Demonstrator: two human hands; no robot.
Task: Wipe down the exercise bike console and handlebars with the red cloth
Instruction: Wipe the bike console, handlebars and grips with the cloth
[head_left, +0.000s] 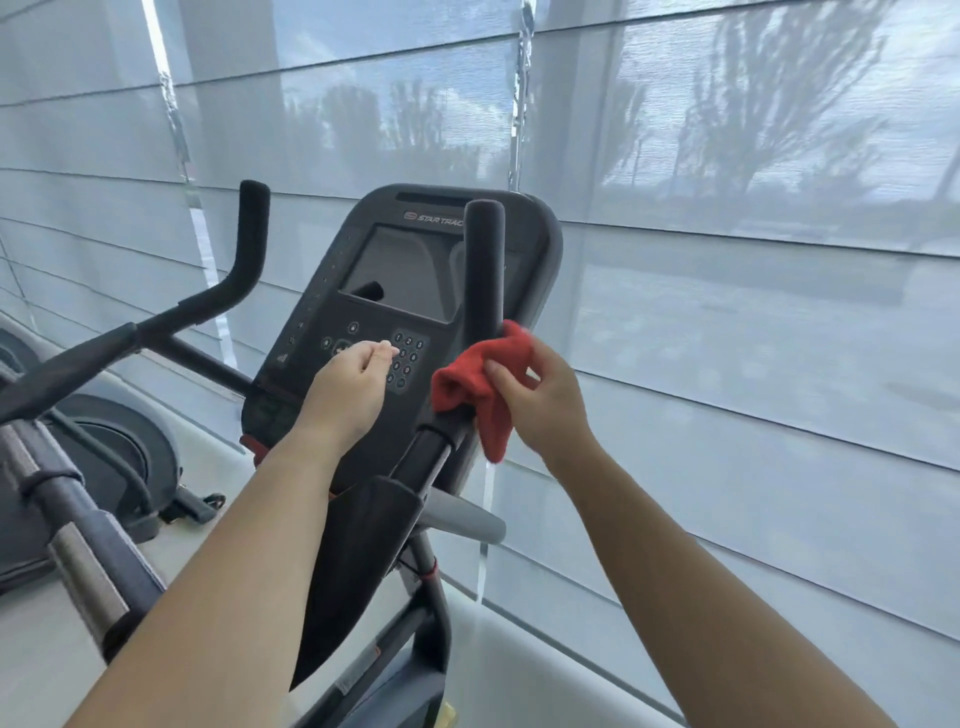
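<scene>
- Head view: we log one crumpled, fuzzy red cloth (485, 387), bunched against the base of the black foam right handlebar post (484, 260), one corner hanging below.
- Our right hand (540, 400) pinches the cloth, thumb across its folds.
- Our left hand (350, 384) is loosely curled and holds nothing, in front of the dark grey console (395, 280) keypad; whether it touches, we cannot tell.
- The post hides the screen's right part.
</scene>
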